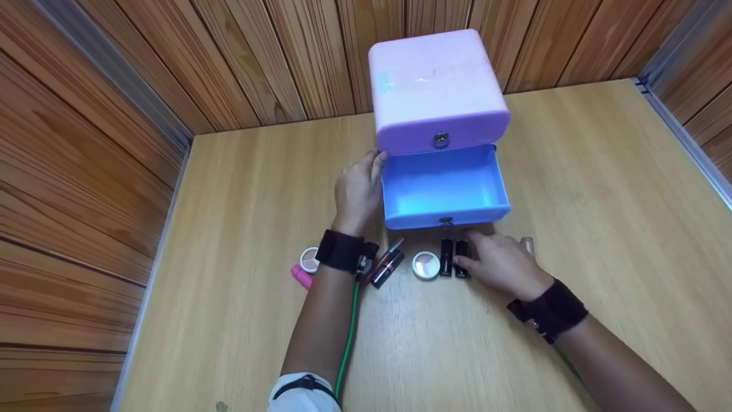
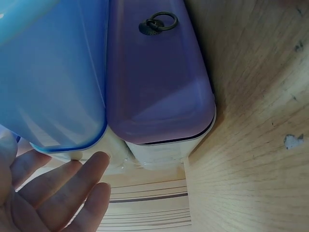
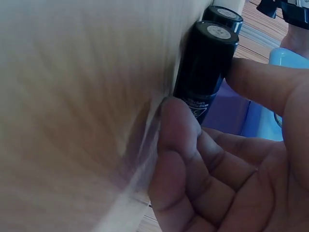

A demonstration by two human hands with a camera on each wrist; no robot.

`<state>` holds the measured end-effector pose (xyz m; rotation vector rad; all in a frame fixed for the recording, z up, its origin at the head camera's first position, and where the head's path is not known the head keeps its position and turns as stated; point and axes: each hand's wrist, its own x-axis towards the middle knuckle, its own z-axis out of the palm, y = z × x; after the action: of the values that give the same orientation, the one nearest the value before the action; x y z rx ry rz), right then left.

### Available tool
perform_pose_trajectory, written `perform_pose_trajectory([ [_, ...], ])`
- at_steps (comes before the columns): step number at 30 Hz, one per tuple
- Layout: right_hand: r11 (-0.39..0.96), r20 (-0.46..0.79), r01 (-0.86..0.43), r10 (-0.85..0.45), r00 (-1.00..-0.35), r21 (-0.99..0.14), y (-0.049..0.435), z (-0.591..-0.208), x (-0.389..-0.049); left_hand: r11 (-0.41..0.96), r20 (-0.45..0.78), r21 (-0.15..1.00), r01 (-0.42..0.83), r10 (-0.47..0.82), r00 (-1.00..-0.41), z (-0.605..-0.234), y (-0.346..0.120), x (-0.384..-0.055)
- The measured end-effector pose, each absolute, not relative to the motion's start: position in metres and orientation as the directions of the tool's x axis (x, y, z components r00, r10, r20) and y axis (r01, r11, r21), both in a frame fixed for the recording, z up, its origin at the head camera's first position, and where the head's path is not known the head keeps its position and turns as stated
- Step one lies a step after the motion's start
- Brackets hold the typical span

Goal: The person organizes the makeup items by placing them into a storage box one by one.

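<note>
My left hand rests against the left side of a small pink drawer box, its thumb by the pulled-out blue drawer. In the left wrist view its fingers lie fairly straight beside the blue drawer. A closed purple drawer with a ring pull shows there too. Just in front of the box, my right hand pinches a black lipstick tube between thumb and fingers, close to the tabletop. A second black tube lies right beside it. The open drawer's visible inside holds nothing.
Left of the tubes lie a round makeup palette, a dark tube and a slim gloss tube. Another round palette and a pink tube sit by my left forearm. A beige tube lies behind my right hand.
</note>
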<state>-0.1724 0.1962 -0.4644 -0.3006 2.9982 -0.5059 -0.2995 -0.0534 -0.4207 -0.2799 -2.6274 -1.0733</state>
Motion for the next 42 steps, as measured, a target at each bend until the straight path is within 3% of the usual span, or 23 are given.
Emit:
perform_pose_trajectory([
  [11,0.909,-0.061,-0.186,-0.224,-0.973,-0.372,0.204,-0.459,-0.161,0.715,0.328,0.643,0.275,0.067,-0.942,-0.421,-0.053,-0.299],
  [19,0.842,-0.029,-0.191,-0.238,-0.971,-0.505,0.212,-0.437,-0.148,0.708,0.326,0.655,0.264,0.051,-0.944,-0.419,-0.057,-0.298],
  [30,0.771,0.153,-0.290,-0.247,-0.957,-0.567,0.212,-0.395,-0.141,0.719,0.324,0.648,0.251,0.038,-0.945,-0.417,-0.060,-0.303],
  [36,0.740,0.260,-0.350,-0.240,-0.935,-0.575,0.208,-0.367,-0.156,0.721,0.341,0.640,0.266,0.044,-0.939,-0.417,-0.057,-0.305],
  [42,0.715,0.298,-0.322,-0.165,-0.940,-0.620,0.198,-0.350,-0.177,0.717,0.331,0.646,0.261,0.046,-0.943,-0.416,-0.054,-0.304],
])
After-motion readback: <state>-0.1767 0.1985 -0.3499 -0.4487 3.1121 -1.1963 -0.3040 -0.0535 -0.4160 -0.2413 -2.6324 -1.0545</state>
